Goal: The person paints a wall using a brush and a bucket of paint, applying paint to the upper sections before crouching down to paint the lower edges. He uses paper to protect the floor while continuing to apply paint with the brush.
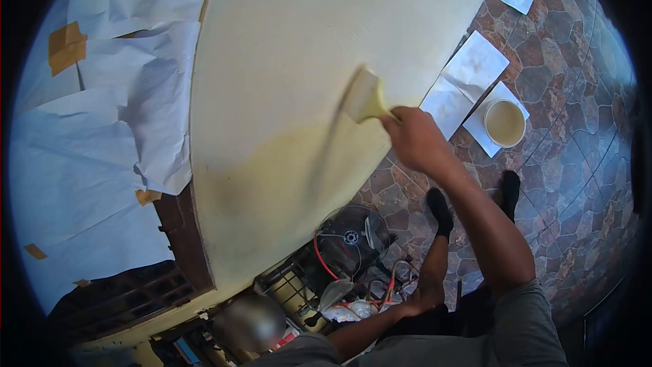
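My right hand (418,137) is closed round the handle of a wide paint brush (365,97), whose bristles lie against the pale wall (285,61). A yellower patch covers the wall's lower part, below and left of the brush. My left hand (422,295) is low in the view, near my knee, with its fingers too unclear to read. To the right of my right hand, a round tub of cream-coloured paint (504,124) stands on a white sheet on the floor.
White sheets (468,81) lie along the wall's foot on the stone-patterned floor (557,163). Paper (81,163) is taped over the left side, by a dark grille (136,299). A fan (350,237), a black crate (292,289) and clutter sit below the wall, near my feet.
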`<state>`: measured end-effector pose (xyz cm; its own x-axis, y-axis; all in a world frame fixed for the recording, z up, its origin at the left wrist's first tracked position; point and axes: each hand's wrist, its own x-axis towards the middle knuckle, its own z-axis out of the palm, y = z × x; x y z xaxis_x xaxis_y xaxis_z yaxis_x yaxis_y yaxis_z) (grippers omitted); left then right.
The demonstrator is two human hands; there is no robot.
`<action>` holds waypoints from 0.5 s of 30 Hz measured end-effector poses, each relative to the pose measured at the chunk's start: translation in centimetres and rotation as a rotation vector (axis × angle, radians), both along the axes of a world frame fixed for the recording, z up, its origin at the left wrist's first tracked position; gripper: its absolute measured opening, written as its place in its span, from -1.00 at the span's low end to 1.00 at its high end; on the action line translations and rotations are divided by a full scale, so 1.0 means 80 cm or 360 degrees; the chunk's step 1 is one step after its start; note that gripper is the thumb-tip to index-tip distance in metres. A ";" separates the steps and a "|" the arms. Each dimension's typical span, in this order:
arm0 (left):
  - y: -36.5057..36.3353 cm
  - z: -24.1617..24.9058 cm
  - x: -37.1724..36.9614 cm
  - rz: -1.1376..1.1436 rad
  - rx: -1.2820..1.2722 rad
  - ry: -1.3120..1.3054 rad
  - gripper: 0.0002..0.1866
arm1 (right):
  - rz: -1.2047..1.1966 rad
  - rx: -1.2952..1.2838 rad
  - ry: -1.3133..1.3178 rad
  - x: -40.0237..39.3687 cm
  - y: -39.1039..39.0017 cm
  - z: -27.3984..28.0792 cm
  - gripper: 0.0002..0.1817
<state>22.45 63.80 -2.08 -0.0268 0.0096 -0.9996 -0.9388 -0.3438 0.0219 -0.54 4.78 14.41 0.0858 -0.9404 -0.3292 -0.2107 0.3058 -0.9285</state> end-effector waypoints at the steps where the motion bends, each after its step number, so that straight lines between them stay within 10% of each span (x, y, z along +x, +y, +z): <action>1: 0.010 0.008 0.000 0.0009 0.0013 -0.0007 0.16 | 0.0001 -0.0050 -0.0099 -0.002 -0.005 0.043 -0.63; 7: -0.002 0.015 -0.013 0.0019 0.0012 -0.0014 0.17 | 0.0151 -0.0330 -0.0448 -0.043 0.009 0.210 -0.72; 15: -0.017 0.017 0.004 -0.0017 0.0090 -0.0133 0.17 | 0.0210 -0.0196 -0.0755 0.028 -0.018 -0.036 -0.59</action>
<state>22.76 62.40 -0.69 0.0570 0.0658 -0.9962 -0.9402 -0.3322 -0.0757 1.67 3.35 11.55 0.3195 -0.9409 -0.1125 0.2135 0.1871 -0.9589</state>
